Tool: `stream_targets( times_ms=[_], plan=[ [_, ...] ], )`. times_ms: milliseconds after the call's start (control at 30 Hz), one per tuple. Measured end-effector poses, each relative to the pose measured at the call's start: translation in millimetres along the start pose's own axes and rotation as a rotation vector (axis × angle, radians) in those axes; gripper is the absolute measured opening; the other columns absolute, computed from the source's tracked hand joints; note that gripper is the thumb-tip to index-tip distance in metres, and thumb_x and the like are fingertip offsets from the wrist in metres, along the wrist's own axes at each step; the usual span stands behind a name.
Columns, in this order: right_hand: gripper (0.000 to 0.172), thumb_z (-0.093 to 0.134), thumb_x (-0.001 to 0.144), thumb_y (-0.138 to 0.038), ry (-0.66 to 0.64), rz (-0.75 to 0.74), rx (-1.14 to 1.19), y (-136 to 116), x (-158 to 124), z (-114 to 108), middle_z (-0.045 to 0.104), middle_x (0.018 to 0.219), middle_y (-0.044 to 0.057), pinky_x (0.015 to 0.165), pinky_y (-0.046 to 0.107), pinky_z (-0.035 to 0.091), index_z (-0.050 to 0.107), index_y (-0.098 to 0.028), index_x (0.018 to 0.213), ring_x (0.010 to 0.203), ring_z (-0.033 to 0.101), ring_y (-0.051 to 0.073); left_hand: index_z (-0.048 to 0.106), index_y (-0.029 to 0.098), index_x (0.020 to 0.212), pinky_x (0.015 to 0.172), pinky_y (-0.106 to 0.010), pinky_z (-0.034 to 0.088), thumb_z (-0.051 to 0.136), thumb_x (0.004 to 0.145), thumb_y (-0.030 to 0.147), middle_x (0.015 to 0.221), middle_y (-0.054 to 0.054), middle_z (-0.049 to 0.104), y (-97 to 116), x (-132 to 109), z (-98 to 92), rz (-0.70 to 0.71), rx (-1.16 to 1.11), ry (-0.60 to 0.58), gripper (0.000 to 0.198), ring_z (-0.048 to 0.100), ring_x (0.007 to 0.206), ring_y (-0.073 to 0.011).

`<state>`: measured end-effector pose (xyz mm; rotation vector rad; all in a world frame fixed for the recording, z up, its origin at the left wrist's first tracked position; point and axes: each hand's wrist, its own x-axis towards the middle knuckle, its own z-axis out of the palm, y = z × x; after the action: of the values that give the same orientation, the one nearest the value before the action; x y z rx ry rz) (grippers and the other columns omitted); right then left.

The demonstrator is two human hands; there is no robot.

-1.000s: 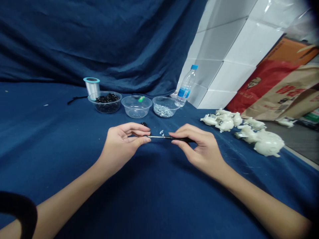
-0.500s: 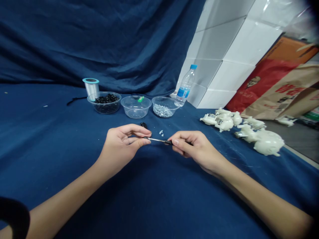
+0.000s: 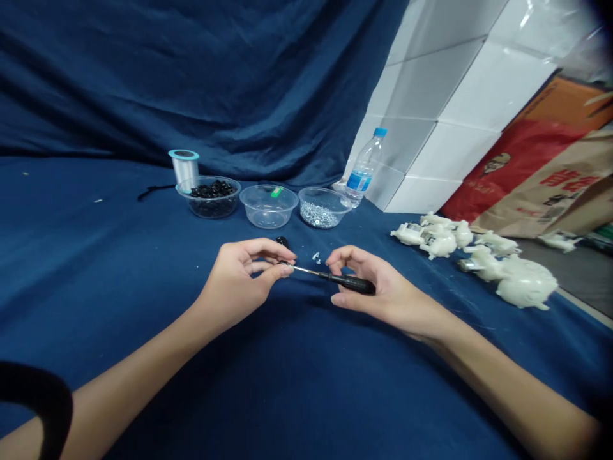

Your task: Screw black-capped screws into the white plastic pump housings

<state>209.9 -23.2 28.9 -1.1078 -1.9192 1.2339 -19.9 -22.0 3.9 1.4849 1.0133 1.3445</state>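
A black-handled screwdriver (image 3: 352,283) is held slantwise above the blue cloth (image 3: 230,377), between the two hands. Its tip is met by the fingers of the left hand (image 3: 242,275), in which a small dark piece (image 3: 283,262), mostly hidden, is pinched. The fingers of the right hand (image 3: 395,297) are parted loosely around the handle, whose butt is set near the palm; whether it is touched cannot be told. A few loose screws (image 3: 317,258) are scattered just beyond, and three clear bowls (image 3: 268,214) are lined up farther back
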Motion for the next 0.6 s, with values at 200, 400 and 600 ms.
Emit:
stream_targets(
  times_ms=[200, 400, 600],
  plan=[
    [0.014, 0.065, 0.085, -0.013, 0.220, -0.283, -0.268, 8.8, 3.4, 0.8, 0.053, 0.092, 0.001, 0.074, 0.028, 0.045, 0.062, -0.021, 0.097, 0.083, 0.054, 0.014, 0.075, 0.017, 0.078, 0.069, -0.014, 0.056, 0.079, 0.070, 0.015, 0.078, -0.001, 0.074, -1.5, 2.6, -1.6, -0.020, -0.052, 0.040, 0.010, 0.068, 0.069, -0.0085],
    [0.017, 0.068, 0.086, -0.015, 0.371, -0.450, -0.425, 8.2, 2.4, 3.7, 0.066, 0.088, 0.004, 0.071, 0.030, 0.049, 0.073, -0.019, 0.102, 0.081, 0.062, 0.016, 0.074, 0.014, 0.081, 0.069, -0.015, 0.058, 0.082, 0.066, 0.014, 0.078, -0.002, 0.075, 1.7, 4.1, -0.7, -0.031, -0.094, 0.100, 0.017, 0.069, 0.069, -0.0092],
    [0.018, 0.059, 0.091, -0.014, 0.340, -0.440, -0.460, 2.1, -0.4, 7.2, 0.073, 0.091, 0.007, 0.073, 0.029, 0.051, 0.074, -0.015, 0.099, 0.079, 0.066, 0.016, 0.076, 0.017, 0.081, 0.073, -0.014, 0.058, 0.082, 0.066, 0.012, 0.080, -0.001, 0.076, 0.7, 2.2, -2.6, -0.027, -0.091, 0.064, 0.017, 0.070, 0.076, -0.0096]
  ],
)
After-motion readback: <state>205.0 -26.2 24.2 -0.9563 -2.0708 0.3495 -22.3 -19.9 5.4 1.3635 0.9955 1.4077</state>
